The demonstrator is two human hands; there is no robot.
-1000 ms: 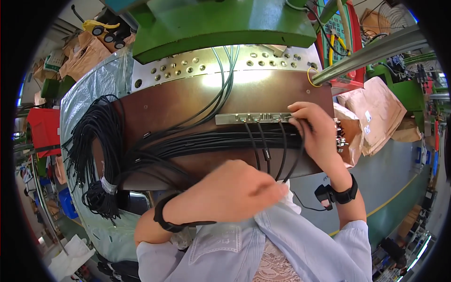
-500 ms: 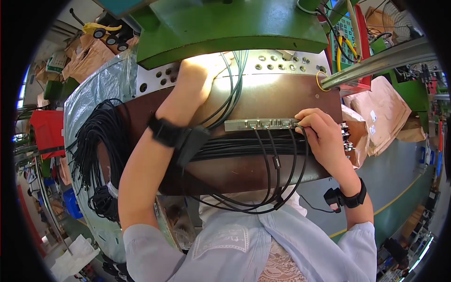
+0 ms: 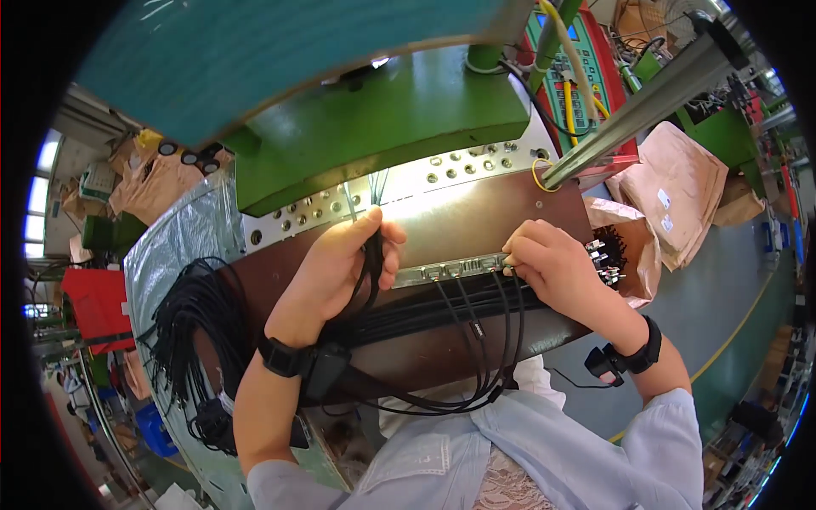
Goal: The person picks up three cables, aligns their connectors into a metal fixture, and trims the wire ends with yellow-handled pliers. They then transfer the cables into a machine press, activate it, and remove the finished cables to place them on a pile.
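Observation:
My left hand [image 3: 327, 268] is closed round a few black cables [image 3: 371, 259], whose thin upper ends point up toward the lit plate under the green machine head. To its right lies a narrow metal bar fixture [image 3: 466, 268] with small connectors seated along it. Several black cables [image 3: 463, 310] run down from those connectors and loop near my lap. At the bar's right end, my right hand [image 3: 552, 268] is closed in a pinch; what lies between its fingertips is hidden. Behind the bar's near edge, a bundle of black cables [image 3: 399, 321] lies across the brown table.
A green machine head [image 3: 382, 127] overhangs a perforated metal plate [image 3: 297, 214]. Black cables hang in a thick bunch [image 3: 191, 327] at the left. On the right are a paper bag [image 3: 637, 280] holding cable ends, a metal pole [image 3: 629, 110] and a control box [image 3: 582, 76].
My left hand has come back from under the machine head toward me, with the cables in it. My right hand stays at the bar's end. The whole view has tilted and shifted.

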